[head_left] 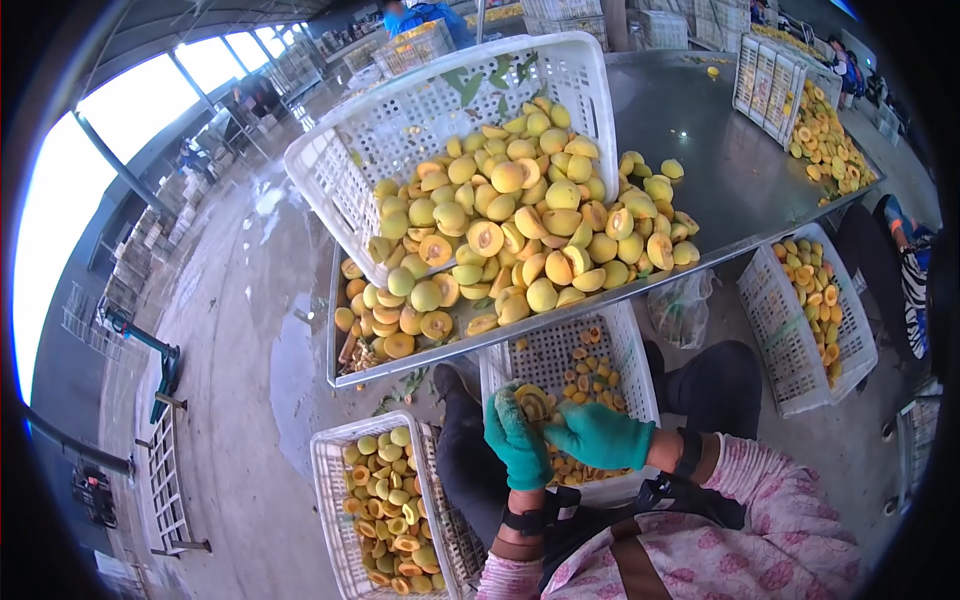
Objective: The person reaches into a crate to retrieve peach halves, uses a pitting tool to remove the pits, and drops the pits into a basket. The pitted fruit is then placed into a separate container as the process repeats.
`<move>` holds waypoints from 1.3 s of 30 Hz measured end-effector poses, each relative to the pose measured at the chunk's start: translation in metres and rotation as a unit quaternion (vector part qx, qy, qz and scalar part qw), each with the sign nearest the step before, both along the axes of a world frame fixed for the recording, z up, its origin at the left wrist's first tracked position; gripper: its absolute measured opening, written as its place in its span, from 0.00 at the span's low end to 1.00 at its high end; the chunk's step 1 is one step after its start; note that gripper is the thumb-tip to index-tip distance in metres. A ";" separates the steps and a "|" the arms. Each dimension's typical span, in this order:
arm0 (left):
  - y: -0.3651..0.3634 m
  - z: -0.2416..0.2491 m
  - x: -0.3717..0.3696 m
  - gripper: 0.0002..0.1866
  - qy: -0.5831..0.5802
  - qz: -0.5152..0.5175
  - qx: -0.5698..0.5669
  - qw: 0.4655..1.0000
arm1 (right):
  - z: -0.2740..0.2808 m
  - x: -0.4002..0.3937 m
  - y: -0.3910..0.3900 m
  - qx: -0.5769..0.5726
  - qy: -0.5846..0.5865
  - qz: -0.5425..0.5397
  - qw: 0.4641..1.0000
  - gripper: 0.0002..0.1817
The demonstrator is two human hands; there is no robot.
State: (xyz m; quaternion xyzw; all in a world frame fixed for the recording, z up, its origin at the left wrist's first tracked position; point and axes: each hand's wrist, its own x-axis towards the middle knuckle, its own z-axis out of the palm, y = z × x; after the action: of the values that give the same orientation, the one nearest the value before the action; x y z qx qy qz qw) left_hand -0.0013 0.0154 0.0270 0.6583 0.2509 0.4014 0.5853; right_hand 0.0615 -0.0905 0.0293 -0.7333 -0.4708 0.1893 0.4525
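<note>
My left hand [516, 442], in a green glove, is closed around a yellow peach half [533, 402] with its cut side showing. My right hand [606, 437], also gloved in green, is closed beside the peach, its fingertips close against it. Whether the right hand grips a small tool is hidden. Both hands are over a white crate [638, 362] between my knees, with small orange-brown pieces, apparently pits, inside. In front, yellow peaches [505, 178], many split, spill from a tipped white crate [330, 178] onto a metal table.
The metal table [700, 130] has a raised edge near my knees. Left of my leg stands a white crate [320, 470] of peach halves. Another crate of halves [785, 375] is at the right, beside a seated person's leg [870, 270]. A plastic bag [682, 308] hangs under the table edge.
</note>
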 end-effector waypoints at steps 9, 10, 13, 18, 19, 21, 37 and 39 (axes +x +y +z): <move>0.030 -0.028 0.001 0.15 0.122 -0.123 -0.092 0.981 | -0.024 0.009 -0.005 -0.114 0.189 0.065 0.973 0.15; 0.029 -0.032 0.001 0.15 0.136 -0.114 -0.067 0.982 | -0.026 0.007 -0.005 -0.087 0.163 0.059 0.981 0.15; 0.010 -0.033 0.008 0.15 0.024 0.004 -0.047 0.999 | -0.027 0.012 0.003 -0.044 0.096 0.056 0.993 0.16; 0.038 -0.028 0.011 0.14 0.141 -0.156 0.017 0.977 | -0.025 0.028 0.000 -0.002 0.132 0.111 0.985 0.18; 0.047 -0.033 0.014 0.15 0.164 -0.208 -0.088 0.960 | 0.004 0.030 -0.004 -0.205 0.340 0.091 0.913 0.19; 0.046 -0.039 0.017 0.15 0.163 -0.203 -0.091 0.961 | -0.006 0.025 -0.004 -0.167 0.325 0.076 0.928 0.20; 0.029 -0.042 0.027 0.15 0.167 -0.135 0.038 0.976 | 0.000 0.046 -0.009 -0.144 0.538 0.075 0.827 0.20; 0.029 -0.049 0.028 0.16 0.166 -0.128 -0.034 0.977 | -0.014 0.056 -0.006 -0.189 0.540 0.085 0.816 0.21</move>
State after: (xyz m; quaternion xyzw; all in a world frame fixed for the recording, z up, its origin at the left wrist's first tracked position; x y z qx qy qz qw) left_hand 0.0269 0.0443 -0.0223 0.7224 0.2720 0.1993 0.6037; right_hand 0.1174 -0.0968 0.0158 -0.5417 -0.1662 0.6777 0.4687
